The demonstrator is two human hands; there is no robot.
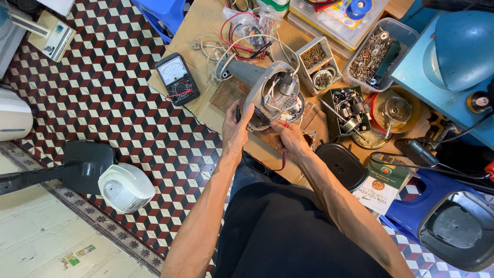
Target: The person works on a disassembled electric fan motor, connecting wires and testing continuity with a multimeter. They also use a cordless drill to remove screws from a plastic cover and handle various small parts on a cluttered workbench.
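A grey plastic appliance housing (pixel 260 85) lies tilted on the low wooden table (pixel 206 23), its open end facing me with white wires and parts inside. My left hand (pixel 235 129) grips the housing's lower left rim, and a dark probe-like tool sticks up beside the thumb. My right hand (pixel 289 137) pinches something small at the housing's lower edge, where a red wire hangs down; what sits between the fingers is too small to make out.
A black analogue multimeter (pixel 177 78) lies at the table's left edge. Boxes of screws (pixel 377 51), a parts tray (pixel 351 109), tangled wires (pixel 242 31) and a black lid (pixel 341 163) crowd the table. A white fan motor on a dark stand (pixel 123 186) rests on the tiled floor.
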